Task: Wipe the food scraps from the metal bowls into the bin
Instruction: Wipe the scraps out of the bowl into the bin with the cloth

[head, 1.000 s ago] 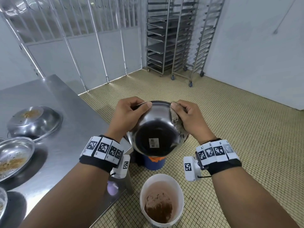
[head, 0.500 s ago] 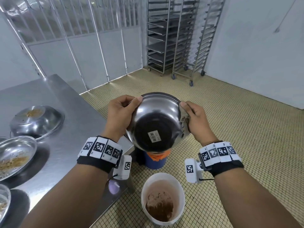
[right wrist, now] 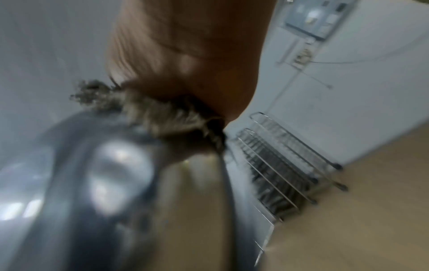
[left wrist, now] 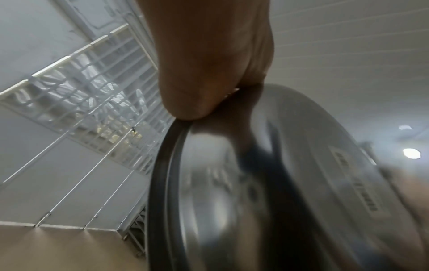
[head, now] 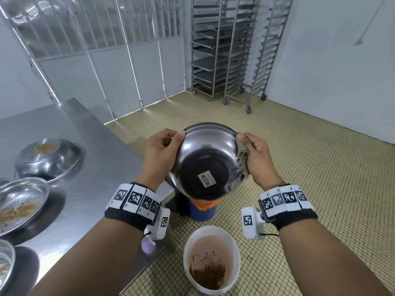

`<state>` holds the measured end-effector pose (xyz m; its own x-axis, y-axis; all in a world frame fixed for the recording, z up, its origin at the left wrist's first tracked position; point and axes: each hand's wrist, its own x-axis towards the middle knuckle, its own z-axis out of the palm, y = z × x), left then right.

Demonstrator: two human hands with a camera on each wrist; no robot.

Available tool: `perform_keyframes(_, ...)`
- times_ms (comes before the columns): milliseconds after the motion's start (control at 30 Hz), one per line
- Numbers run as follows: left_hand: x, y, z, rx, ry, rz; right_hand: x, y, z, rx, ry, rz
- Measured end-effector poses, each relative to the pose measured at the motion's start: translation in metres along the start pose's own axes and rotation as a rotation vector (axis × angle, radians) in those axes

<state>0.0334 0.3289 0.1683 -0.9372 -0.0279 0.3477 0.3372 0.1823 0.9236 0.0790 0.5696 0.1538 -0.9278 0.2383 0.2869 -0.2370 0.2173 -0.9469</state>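
I hold a metal bowl [head: 205,159] in the air, its underside with a barcode sticker turned toward me and its mouth facing away. My left hand [head: 164,146] grips the left rim, the thumb on the rim [left wrist: 190,108]. My right hand [head: 254,152] pinches a grey-brown wiping cloth [head: 242,157] against the right rim; the cloth [right wrist: 150,113] shows blurred in the right wrist view. The bowl's inside is hidden. On the floor below, nearer to me, stands a white bin [head: 234,251] with brown scraps in it.
A steel table [head: 89,189] runs along the left with an upturned metal dish [head: 51,159] and a scrap-covered bowl [head: 20,201]. A blue bucket [head: 203,212] stands under the held bowl. Wheeled tray racks [head: 228,50] stand by the far wall on tiled floor.
The bowl has tipped further, its mouth swinging away from me, and risen a little. My right hand with the cloth has slid along the right rim.
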Motion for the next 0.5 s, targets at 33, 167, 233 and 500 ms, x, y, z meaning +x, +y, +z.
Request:
perform_keyframes(33, -0.001, -0.003, 0.001, 0.083, -0.055, 0.046, 0.001, -0.002, -0.001, -0.009, -0.002, 0.000)
perform_keyframes(167, 0.000, -0.001, 0.002, 0.217, -0.242, 0.175, 0.006, -0.016, -0.005, -0.177, -0.082, -0.042)
perform_keyframes(233, 0.001, 0.007, 0.005, 0.295, -0.325, 0.241, 0.007, -0.023, -0.002, -0.333, -0.142, -0.110)
perform_keyframes(500, 0.005, 0.012, 0.001, 0.120, -0.248, 0.100, -0.010, -0.013, 0.002, -0.212, -0.099, -0.114)
